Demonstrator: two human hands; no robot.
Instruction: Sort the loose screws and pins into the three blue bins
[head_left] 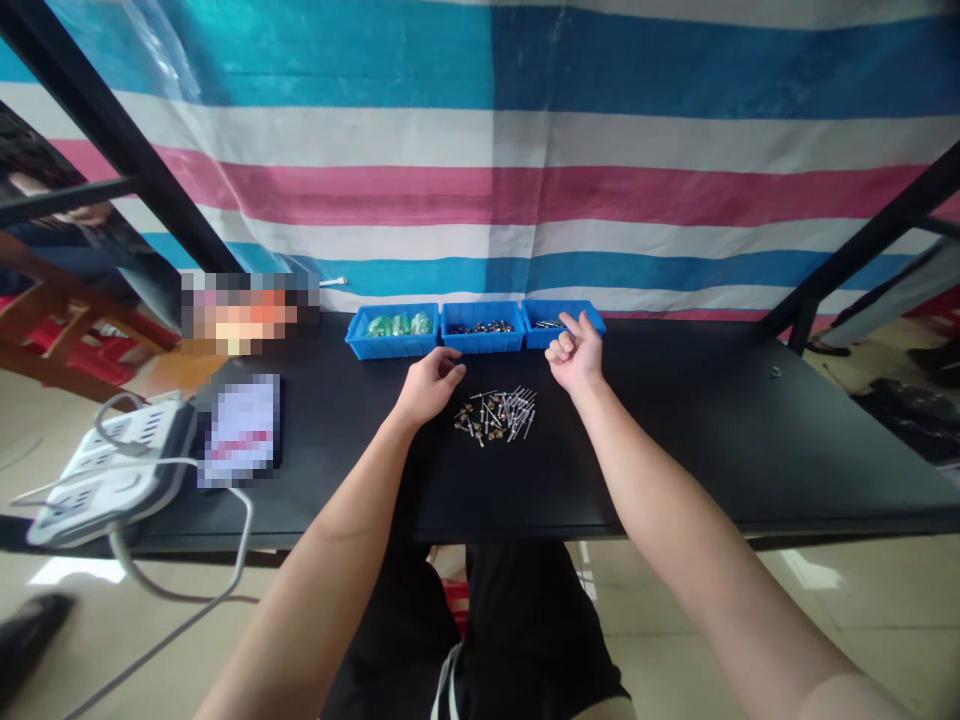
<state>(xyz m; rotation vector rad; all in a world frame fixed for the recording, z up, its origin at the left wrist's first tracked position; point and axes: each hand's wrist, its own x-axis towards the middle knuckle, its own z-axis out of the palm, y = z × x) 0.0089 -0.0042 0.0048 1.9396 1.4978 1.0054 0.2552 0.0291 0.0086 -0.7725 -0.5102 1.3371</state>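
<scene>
A mixed pile of silver pop rivets (516,410) and small brassy metal pieces (495,432) lies on the black table. My left hand (430,386) rests just left of and behind this pile, thumb apart from the loosely bent fingers, with nothing visible in it. Over the front of the right blue bin (592,318) is my right hand (577,356), its index finger stretched out and other fingers curled; I see nothing held. Silver pieces (551,323) lie in that bin. The middle blue bin (484,343) contains small metal parts, and the left blue bin (394,347) green-and-white packets.
On the left stand a white power strip (120,470) with cables and a tablet-like device (240,430) with a blurred-out screen. Black metal posts (142,150) frame the table before a striped tarp (375,190). Another person sits at far left.
</scene>
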